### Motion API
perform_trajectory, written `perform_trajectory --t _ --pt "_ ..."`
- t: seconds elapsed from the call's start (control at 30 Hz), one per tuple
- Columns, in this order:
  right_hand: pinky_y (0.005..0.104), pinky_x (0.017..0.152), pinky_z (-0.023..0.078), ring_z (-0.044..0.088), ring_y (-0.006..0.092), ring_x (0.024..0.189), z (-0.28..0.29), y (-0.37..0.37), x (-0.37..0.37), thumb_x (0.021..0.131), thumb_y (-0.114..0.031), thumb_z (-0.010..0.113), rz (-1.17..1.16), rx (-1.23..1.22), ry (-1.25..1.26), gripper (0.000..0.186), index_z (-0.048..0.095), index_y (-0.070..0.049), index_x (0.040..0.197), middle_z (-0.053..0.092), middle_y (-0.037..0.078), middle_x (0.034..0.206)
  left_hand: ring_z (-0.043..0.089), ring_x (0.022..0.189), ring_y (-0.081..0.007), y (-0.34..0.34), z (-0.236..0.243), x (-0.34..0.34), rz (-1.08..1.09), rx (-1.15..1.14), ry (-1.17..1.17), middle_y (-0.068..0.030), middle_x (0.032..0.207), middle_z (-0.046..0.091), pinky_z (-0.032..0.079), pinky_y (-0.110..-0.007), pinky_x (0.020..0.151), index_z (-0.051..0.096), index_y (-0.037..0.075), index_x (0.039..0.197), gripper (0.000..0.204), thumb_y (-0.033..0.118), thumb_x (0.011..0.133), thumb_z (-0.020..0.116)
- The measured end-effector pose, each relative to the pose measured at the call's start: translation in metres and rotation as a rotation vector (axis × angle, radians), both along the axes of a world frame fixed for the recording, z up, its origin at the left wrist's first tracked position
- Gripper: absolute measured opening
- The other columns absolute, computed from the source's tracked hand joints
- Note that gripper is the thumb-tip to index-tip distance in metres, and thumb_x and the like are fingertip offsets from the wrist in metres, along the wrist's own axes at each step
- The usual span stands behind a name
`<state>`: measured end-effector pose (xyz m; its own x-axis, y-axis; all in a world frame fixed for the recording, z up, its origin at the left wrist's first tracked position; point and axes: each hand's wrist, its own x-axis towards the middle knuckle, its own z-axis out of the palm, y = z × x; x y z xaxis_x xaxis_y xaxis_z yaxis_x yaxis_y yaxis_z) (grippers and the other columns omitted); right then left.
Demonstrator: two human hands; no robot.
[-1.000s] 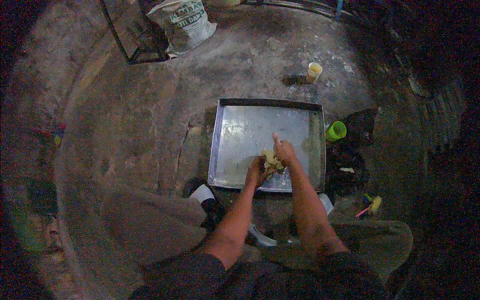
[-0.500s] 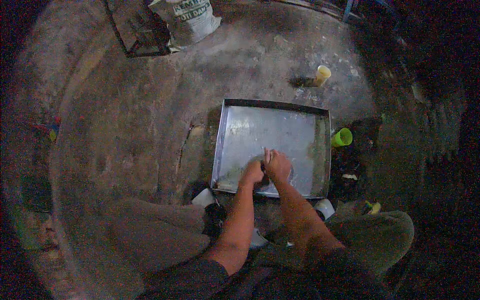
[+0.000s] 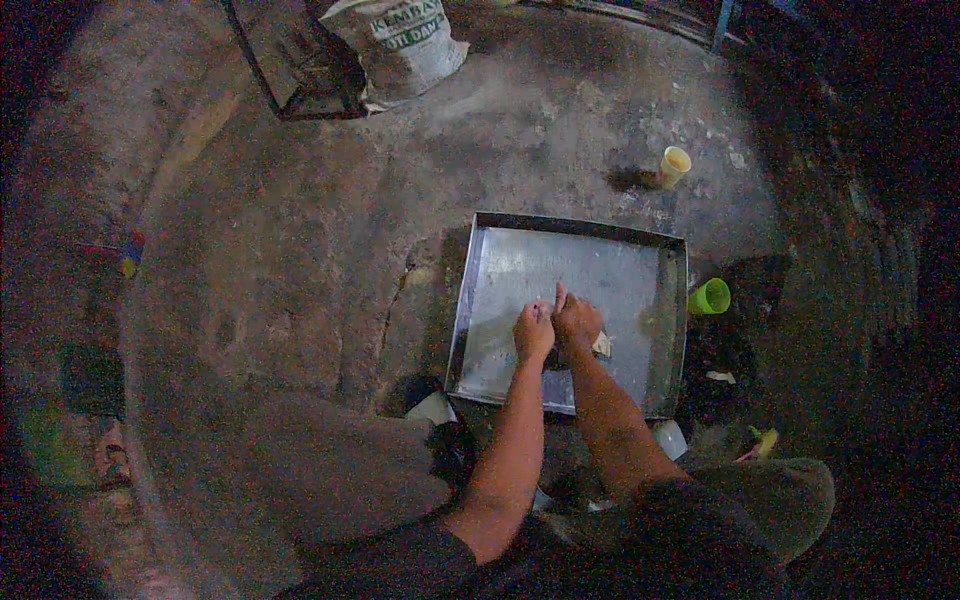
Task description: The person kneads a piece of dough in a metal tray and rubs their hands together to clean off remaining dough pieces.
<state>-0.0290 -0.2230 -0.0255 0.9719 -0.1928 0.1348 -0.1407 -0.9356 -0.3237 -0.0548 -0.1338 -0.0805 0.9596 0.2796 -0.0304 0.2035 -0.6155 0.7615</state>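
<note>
A shallow square metal tray [image 3: 625,270] with raised sides lies on the floor in front of me. Both my hands are over its nearer half, side by side and almost touching. My left hand [image 3: 535,332] is curled closed, and what its fingers hold, if anything, is hidden. Just beside it my right hand [image 3: 579,322] is closed too, its thumb or a finger pointing up and away; its grip is hidden. A small pale piece [image 3: 603,345] shows at the right edge of my right hand, too small to name.
A green cup [image 3: 711,296] lies tipped by the tray's right side. Farther back stands a pale yellow cup [image 3: 675,166]. A white printed sack [image 3: 415,55] leans by a dark metal frame [image 3: 318,114] at the far left. White pieces [image 3: 671,440] sit near the tray's front corners.
The whole view has shifted, so the tray and cups sit farther right and lower. My left hand has moved forward level with my right, and a pale piece now shows beside the right hand.
</note>
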Motion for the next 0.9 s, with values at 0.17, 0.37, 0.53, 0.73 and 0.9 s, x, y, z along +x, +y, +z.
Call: perform_trajectory --t 0.17,0.37,0.53,0.73,0.9 --pt "0.0472 0.064 0.046 0.060 0.0351 0.073 -0.034 -0.050 0.001 0.094 -0.045 0.039 -0.033 0.115 -0.287 0.050 0.068 -0.006 0.083 0.066 0.018 0.083 0.050 0.114 -0.0365 -0.024 0.010 -0.017 -0.123 -0.188 0.122 -0.0213 0.124 0.052 0.039 -0.044 0.097 0.047 0.002 0.128 0.054 0.043 0.091 0.046" --pt "0.0530 0.088 0.042 0.057 0.0435 0.099 0.000 -0.101 -0.046 0.094 -0.044 0.035 -0.479 0.282 0.378 0.051 0.059 -0.002 0.111 0.062 0.023 0.104 0.046 0.121 -0.0362 -0.030 0.029 -0.015 -0.346 -0.392 0.142 -0.0227 0.132 0.046 0.037 -0.041 0.100 0.038 0.006 0.136 0.060 0.043 0.090 0.052" --pt "0.0519 0.075 0.047 0.061 0.0443 0.083 0.016 -0.070 -0.067 0.095 -0.049 0.029 -0.491 0.317 0.255 0.063 0.068 0.000 0.089 0.065 0.024 0.088 0.052 0.111 -0.0395 -0.031 -0.003 0.003 -0.344 -0.182 0.134 -0.0244 0.120 0.054 0.041 -0.044 0.095 0.052 0.002 0.121 0.053 0.044 0.088 0.054" --pt "0.0524 0.071 0.046 0.060 0.0439 0.078 0.003 -0.076 -0.096 0.095 -0.048 0.028 -0.472 0.193 0.080 0.065 0.068 0.002 0.087 0.065 0.023 0.088 0.059 0.094 -0.0362 -0.081 0.068 -0.060 0.028 0.160 0.243 -0.0226 0.104 0.060 0.047 -0.048 0.078 0.063 0.001 0.097 0.041 0.039 0.088 0.051" --pt "0.0488 0.071 0.047 0.060 0.0401 0.079 0.016 -0.073 -0.089 0.095 -0.047 0.030 -0.276 0.098 0.155 0.062 0.067 0.000 0.081 0.065 0.020 0.087 0.062 0.084 -0.0368 -0.080 0.093 -0.055 -0.058 0.220 0.207 -0.0212 0.091 0.064 0.049 -0.048 0.073 0.067 0.000 0.083 0.048 0.040 0.092 0.042"
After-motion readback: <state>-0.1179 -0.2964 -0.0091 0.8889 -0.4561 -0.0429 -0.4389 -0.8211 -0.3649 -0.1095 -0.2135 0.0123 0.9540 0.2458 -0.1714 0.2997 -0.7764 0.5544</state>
